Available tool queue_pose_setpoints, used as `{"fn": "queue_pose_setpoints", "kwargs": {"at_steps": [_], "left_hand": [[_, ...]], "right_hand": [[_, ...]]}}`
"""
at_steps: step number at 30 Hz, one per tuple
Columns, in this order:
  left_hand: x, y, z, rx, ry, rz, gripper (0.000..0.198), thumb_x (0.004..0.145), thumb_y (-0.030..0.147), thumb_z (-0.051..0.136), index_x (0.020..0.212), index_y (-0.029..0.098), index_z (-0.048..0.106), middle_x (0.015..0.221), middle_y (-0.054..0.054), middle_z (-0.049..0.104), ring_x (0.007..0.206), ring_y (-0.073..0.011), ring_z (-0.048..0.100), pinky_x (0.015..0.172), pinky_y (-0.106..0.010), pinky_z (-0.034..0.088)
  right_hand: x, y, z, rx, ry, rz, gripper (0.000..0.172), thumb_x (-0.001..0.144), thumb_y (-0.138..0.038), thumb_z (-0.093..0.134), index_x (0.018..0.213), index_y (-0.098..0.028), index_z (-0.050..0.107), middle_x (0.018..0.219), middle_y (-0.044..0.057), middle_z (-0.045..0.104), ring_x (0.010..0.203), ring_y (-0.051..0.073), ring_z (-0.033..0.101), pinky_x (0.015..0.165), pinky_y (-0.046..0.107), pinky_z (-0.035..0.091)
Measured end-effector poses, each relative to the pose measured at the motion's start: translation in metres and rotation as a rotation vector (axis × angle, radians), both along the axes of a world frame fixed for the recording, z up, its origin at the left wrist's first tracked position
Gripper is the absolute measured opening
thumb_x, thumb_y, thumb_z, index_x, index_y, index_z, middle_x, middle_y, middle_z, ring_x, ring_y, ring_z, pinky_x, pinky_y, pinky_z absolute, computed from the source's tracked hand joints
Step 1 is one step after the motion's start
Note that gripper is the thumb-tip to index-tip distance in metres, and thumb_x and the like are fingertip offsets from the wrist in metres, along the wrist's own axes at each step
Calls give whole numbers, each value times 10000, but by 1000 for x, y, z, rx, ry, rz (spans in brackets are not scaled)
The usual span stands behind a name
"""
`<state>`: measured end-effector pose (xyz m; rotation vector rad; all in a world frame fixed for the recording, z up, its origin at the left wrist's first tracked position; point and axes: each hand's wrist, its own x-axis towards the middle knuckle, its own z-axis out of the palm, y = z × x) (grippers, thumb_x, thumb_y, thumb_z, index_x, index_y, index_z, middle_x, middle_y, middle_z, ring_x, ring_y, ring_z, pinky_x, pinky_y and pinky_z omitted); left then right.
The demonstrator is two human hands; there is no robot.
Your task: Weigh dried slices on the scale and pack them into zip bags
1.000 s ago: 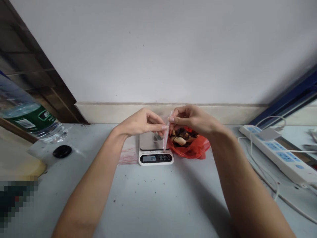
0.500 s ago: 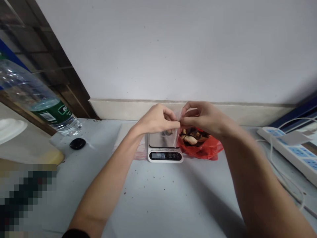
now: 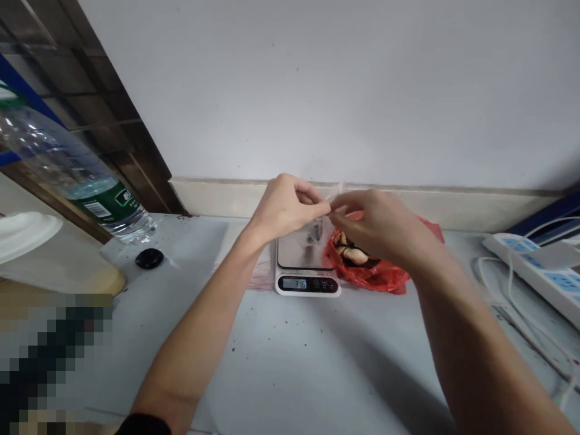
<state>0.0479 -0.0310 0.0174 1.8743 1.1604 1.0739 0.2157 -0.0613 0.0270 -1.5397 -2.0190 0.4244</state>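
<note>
A small clear plastic bag (image 3: 318,234) with a few dark pieces in it is over the pan of a white digital scale (image 3: 308,286). My left hand (image 3: 290,204) pinches the top of the bag from the left. On the other side my right hand (image 3: 374,219) is closed at the same edge, fingertips together and slightly blurred. The scale's display is lit, its digits looking like 31.6. Right beside it lies an open red plastic bag (image 3: 383,279) holding dark dried pieces and a pale lump (image 3: 356,256). My right hand partly covers this bag.
Flat clear bags with pink lines (image 3: 259,275) lie left of the scale. A leaning water bottle (image 3: 106,202) and a black oval object (image 3: 149,258) are farther left. At right are a white power strip (image 3: 539,257) and a loose cable (image 3: 539,323). A wall (image 3: 317,109) rises behind.
The display's digits have changed, from about 18.9 to about 31.6. Both hands stay at the bag's top, my right hand tilting slightly lower. The whole view has shifted a little.
</note>
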Motion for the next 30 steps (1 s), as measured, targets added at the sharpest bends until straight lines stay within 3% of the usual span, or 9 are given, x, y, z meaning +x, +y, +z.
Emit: {"fn": "queue_pose_setpoints", "kwargs": {"at_steps": [3,5,9,11,14,18,23,26,30], "left_hand": [[6,-4,0,110,26,-46,97,704,134,720,614,169,733,619,-11,726,611,-150,655,566,-248,473],[7,-4,-1,162,18,-68,93,739,137,715,652,163,738,650,-16,740,641,-153,676,607,-244,506],[1,7,-7,220,-102,99,144,876,211,688,981,168,777,1085,-75,803,997,-196,734,855,-265,558],[-3,14,-12,99,-174,170,319,940,269,666,1251,215,706,1348,-90,720,1200,-221,682,956,-301,544],[-7,20,-17,-228,-325,67,484,962,330,677,1432,263,580,1300,-91,733,1135,-220,719,953,-333,558],[-5,23,-19,-416,-486,-30,354,826,252,807,1164,218,709,1012,-45,783,925,-171,735,861,-273,559],[-3,24,-14,-481,-439,-242,235,748,400,865,863,220,768,958,-57,788,882,-180,712,781,-264,558],[1,25,-11,-409,-424,-150,239,709,415,892,800,229,773,896,-52,789,872,-202,717,794,-299,570],[20,29,-6,-314,-455,22,210,666,324,929,773,217,784,836,-35,784,845,-195,723,768,-303,586]], "right_hand": [[0,1,-2,-163,-104,-40,115,721,-208,605,652,-256,683,589,29,651,608,222,610,559,336,410],[6,3,-2,-182,-136,-71,126,711,-216,639,766,-262,743,624,32,667,627,233,617,562,338,418],[24,6,1,-78,-134,-104,700,689,-318,784,1377,-256,672,1023,97,775,861,297,693,707,367,510],[35,6,2,-39,-109,-61,916,709,-361,811,1565,-273,497,1115,112,770,887,300,705,758,385,521],[49,4,7,-33,-78,35,996,763,-401,801,1646,-283,354,1055,107,786,774,270,703,730,382,517],[63,-2,16,-56,-60,126,1005,797,-425,770,1670,-280,293,939,61,801,684,240,675,693,362,515],[78,-7,25,-122,-45,113,1015,778,-457,766,1672,-336,302,1036,44,812,784,252,702,718,364,532],[91,-8,27,-214,-167,45,884,722,-507,800,1551,-371,528,1149,54,799,953,306,716,784,391,537],[114,-8,28,-364,-197,131,421,748,-523,735,1095,-298,813,1026,67,812,929,310,726,778,401,561]]}}
